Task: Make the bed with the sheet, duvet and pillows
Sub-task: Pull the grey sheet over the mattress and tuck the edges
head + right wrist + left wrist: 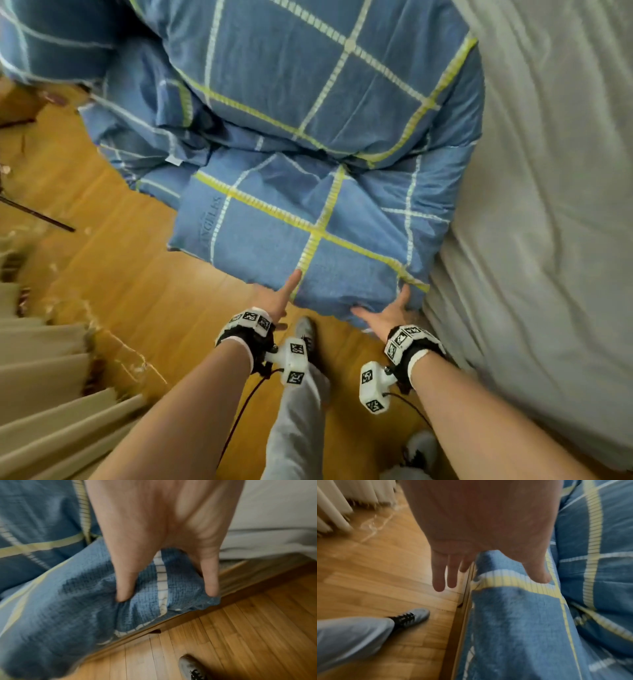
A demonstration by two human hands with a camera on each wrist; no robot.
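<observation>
At the bed's edge, our left hand [274, 301] lies with straight fingers against the blue checked duvet [308, 137], while our right hand [390, 313] pinches its lower fold; the duvet is bunched beside the grey sheet [548, 205], overhanging the wooden floor [120, 274]

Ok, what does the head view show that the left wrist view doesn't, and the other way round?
Head only: the right hand gripping the duvet edge, the grey sheet on the bed, the duvet piled up and hanging over the side. Left wrist only: the wooden bed rail under the duvet, and the left hand with thumb on top, fingers straight. Both: duvet, left hand, floor, curtain, shoe.
</observation>
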